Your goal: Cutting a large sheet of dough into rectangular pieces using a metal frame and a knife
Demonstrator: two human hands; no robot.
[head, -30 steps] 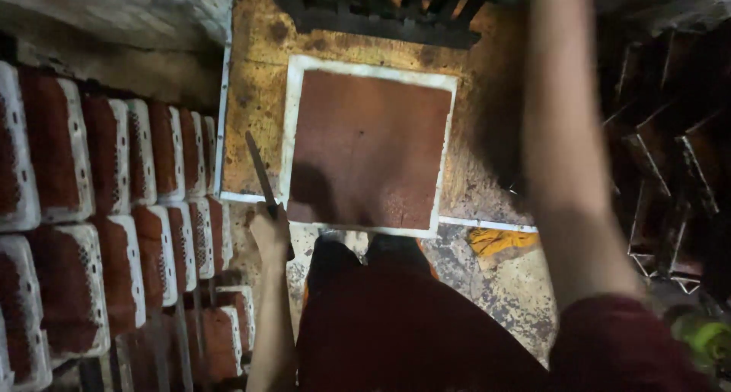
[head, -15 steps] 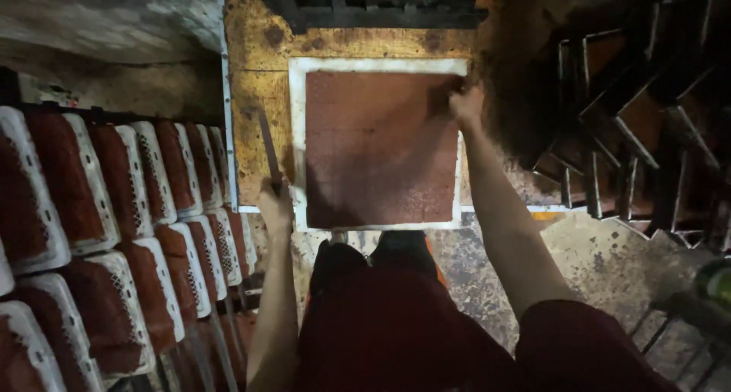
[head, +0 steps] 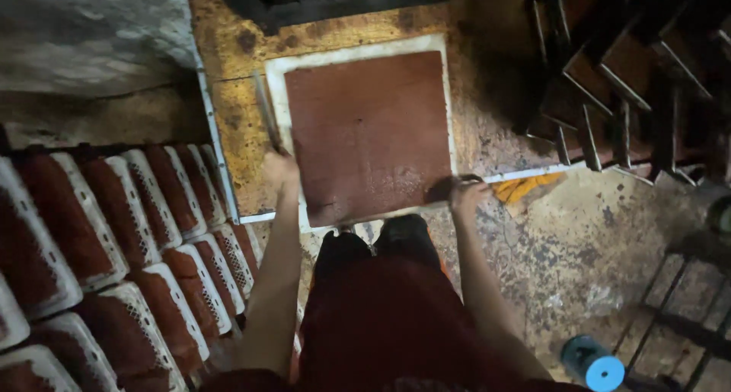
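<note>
Head view: at frame centre a white-rimmed tray (head: 365, 137) of reddish-brown paste lies on the stained surface (head: 236, 133). The left hand (head: 279, 169) clasps a thin blade (head: 266, 118); the right hand (head: 466, 194) pinches the tray's lower-right corner. A careless tug might tilt it and spill paste.

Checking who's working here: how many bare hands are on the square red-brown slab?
2, both the person's own: the left hand at the slab's left edge gripping a thin blade, the right hand at its lower right corner.
</note>
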